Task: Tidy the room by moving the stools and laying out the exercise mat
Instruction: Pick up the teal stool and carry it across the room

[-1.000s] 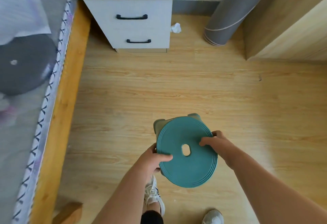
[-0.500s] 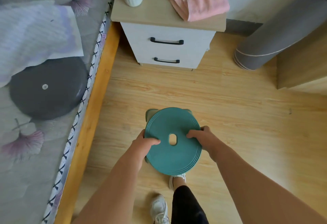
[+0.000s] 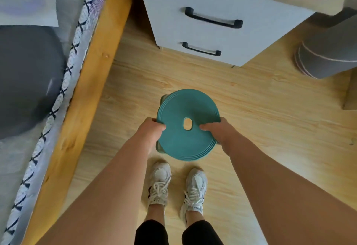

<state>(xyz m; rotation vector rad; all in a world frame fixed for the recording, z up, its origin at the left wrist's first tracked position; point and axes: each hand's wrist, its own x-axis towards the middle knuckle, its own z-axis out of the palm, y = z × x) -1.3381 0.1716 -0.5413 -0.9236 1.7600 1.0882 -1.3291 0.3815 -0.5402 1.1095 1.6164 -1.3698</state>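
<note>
A round teal stool (image 3: 185,111) with a small hole in its seat is held in front of me above the wooden floor. My left hand (image 3: 151,129) grips the seat's left rim, thumb on top. My right hand (image 3: 218,129) grips the right rim the same way. The stool's legs are mostly hidden under the seat. A rolled grey exercise mat (image 3: 326,59) leans at the right, beside the drawer unit.
A white drawer unit (image 3: 202,32) with two black handles stands just ahead. The bed's wooden frame (image 3: 90,82) runs along the left, with a dark grey round cushion (image 3: 25,78) on the bedding. My two white shoes (image 3: 177,184) are below the stool. A wooden cabinet corner (image 3: 350,93) shows at the right edge.
I have stepped closer to the drawer unit with the stool in both hands. Both feet now stand side by side below it.
</note>
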